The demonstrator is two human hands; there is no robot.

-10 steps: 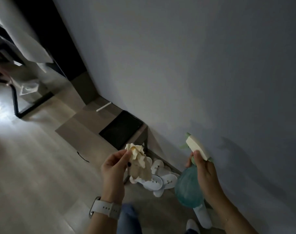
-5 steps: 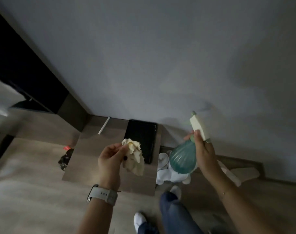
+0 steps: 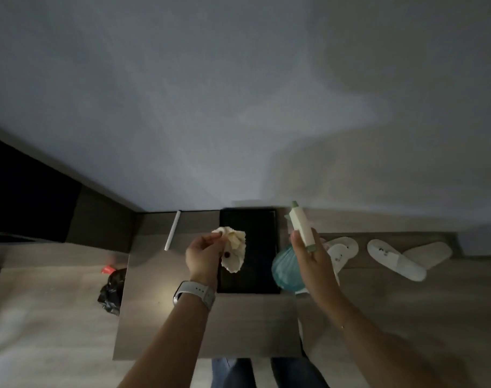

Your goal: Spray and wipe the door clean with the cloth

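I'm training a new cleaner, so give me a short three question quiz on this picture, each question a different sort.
1. True or false: the left hand holds a crumpled cream cloth.
2. Multiple choice: what does the right hand grip? A) a round teal spray bottle with a pale trigger head B) a white slipper C) a black bag
3. Fill the gap: the flat black rectangular tray lies on a low wooden ____.

Key: 1 true; 2 A; 3 table. The pair of white slippers lies on the floor to the right, untouched.
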